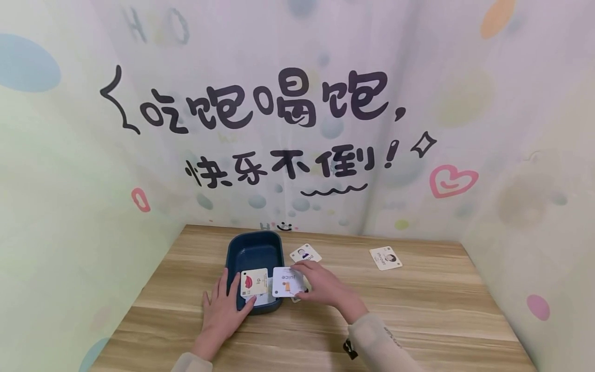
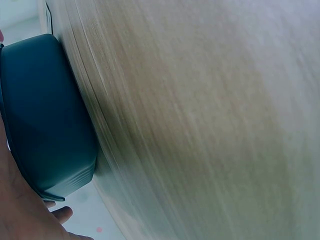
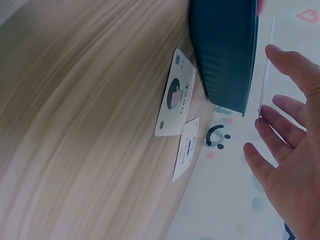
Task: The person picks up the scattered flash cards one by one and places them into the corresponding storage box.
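Observation:
A dark blue tray [image 1: 253, 238] stands on the table. My left hand [image 1: 222, 309] rests at its left side, fingers spread along the rim and thumb by the lower edge of a card marked "lip" [image 1: 248, 280]. This card lies over another card [image 1: 261, 299] in the tray's near half. Above the tray's right rim, my right hand [image 1: 321, 285] pinches a white "juice" card [image 1: 282, 285] by its edges between thumb and fingers. In the right wrist view, the card [image 3: 267, 75] shows edge-on. The left wrist view shows the tray's outer wall [image 2: 47, 110] beside the hand.
Right of the tray, a picture card [image 3: 175, 92] lies on the table, partly covered in the head view. Near it is another card [image 1: 307, 253], and a "throat" card [image 1: 386, 258] lies farther right. A small black thing [image 1: 349, 349] shows beside the right sleeve. A printed curtain hangs behind.

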{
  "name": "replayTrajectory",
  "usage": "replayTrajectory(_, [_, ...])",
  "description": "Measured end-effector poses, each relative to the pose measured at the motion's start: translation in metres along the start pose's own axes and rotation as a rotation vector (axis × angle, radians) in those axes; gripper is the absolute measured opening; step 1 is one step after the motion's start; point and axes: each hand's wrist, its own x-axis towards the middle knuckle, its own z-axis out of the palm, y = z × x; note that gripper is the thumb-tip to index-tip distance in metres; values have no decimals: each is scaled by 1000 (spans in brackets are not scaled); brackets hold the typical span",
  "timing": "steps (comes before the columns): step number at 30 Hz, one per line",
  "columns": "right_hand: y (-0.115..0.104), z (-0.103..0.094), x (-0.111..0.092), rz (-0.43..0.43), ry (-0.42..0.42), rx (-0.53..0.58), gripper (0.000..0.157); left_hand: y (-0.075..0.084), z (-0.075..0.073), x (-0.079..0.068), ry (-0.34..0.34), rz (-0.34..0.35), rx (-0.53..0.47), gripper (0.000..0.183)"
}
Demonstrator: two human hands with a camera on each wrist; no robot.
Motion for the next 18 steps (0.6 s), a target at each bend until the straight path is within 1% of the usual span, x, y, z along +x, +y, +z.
replayTrajectory(8, [-9, 2, 8, -30, -3, -27, 68, -1, 0, 0, -1, 5, -2, 85])
replayTrajectory(18, [-19, 7, 14, -1, -29, -75, 68, -2, 1, 0, -4, 4, 2, 85])
